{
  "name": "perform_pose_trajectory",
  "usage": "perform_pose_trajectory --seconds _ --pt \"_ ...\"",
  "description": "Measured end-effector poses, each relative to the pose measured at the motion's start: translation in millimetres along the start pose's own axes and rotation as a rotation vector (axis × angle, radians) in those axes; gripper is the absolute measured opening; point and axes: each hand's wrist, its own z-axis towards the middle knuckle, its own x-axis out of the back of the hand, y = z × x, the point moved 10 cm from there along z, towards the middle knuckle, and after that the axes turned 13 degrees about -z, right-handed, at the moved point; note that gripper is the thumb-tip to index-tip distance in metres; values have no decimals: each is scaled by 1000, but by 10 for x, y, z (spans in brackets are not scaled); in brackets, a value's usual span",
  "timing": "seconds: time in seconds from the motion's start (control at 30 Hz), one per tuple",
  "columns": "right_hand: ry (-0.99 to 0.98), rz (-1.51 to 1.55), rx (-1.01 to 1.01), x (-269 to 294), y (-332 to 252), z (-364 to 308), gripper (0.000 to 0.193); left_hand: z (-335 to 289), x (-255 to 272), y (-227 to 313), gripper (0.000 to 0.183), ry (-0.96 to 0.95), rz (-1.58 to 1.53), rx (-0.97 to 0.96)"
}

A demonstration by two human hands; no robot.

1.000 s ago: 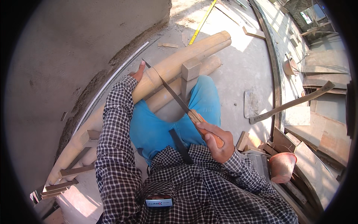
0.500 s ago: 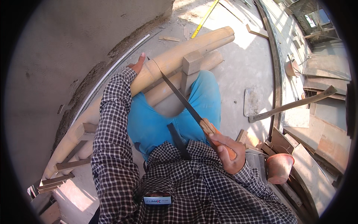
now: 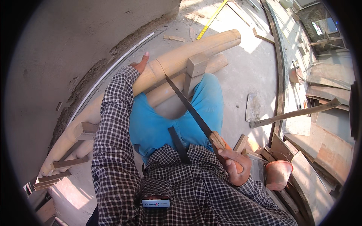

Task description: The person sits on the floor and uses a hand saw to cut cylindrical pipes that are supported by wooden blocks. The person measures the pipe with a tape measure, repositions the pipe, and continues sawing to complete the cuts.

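My right hand (image 3: pixel 240 168) is closed around the orange and wooden handle of a handsaw (image 3: pixel 190 109). The saw's long dark toothed blade slants up and left, and its tip meets a thick, pale bamboo pole (image 3: pixel 203 43). At that spot a thin dark line runs around the pole. My left hand (image 3: pixel 142 64) grips the same pole just left of the line, thumb raised; its other fingers are mostly hidden. Beneath runs a second bamboo pole (image 3: pixel 163 97), with an upright wooden block (image 3: pixel 197 64) against the two poles, in front of my knees.
A yellow measuring tape (image 3: pixel 212 19) lies beyond the poles. To the right are a long-handled shovel (image 3: pixel 296 112), an orange bucket (image 3: pixel 279 175) and stacked boards (image 3: pixel 320 135). A plastered wall (image 3: pixel 90 41) rises on the left. Wooden crosspieces (image 3: pixel 69 163) touch the poles' lower left end.
My right hand has drawn the handsaw back toward my body, down and right. The blade tip, which stuck out past the pole's far side, is now at its near side. My left hand stays put.
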Motion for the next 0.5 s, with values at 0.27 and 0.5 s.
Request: perform_pose_trajectory --seconds 0.27,0.5 --pt "-34 42 -36 -923 506 1269 25 225 66 -252 124 170 -14 -2" --pt "-80 27 -47 -48 -78 10 26 -88 89 -82 126 152 -10 28"
